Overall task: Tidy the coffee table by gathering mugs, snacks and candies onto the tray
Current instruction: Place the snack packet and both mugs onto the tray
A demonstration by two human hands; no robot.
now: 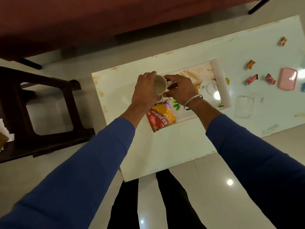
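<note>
Nearest, two blue sleeves reach forward over the white coffee table (166, 146), with dark trouser legs and a glossy tiled floor below them. Just past the table's near part, a red and yellow snack packet (162, 117) lies with its far end inside the tray (220, 80) and its near end hanging over the tray's front rim. Above the packet, both hands meet over the left end of the tray: the left hand (146, 93) is curled around the side of a cream mug (160, 84), which is tilted so its open mouth faces the camera, and the right hand (181, 90) (a metal bangle on its wrist) closes on the mug's other side, fingers bent around something small and white that cannot be made out. Further right in the tray sits a white teapot (208, 89). Beyond the tray's right rim, on the bare tabletop, lie a clear plastic container (244, 106), a pink lidded box (288, 78) and four wrapped candies (252, 79), well apart from each other. A dark wooden stool (49, 113) stands left of the table, and a maroon sofa (99, 19) fills the far side.
</note>
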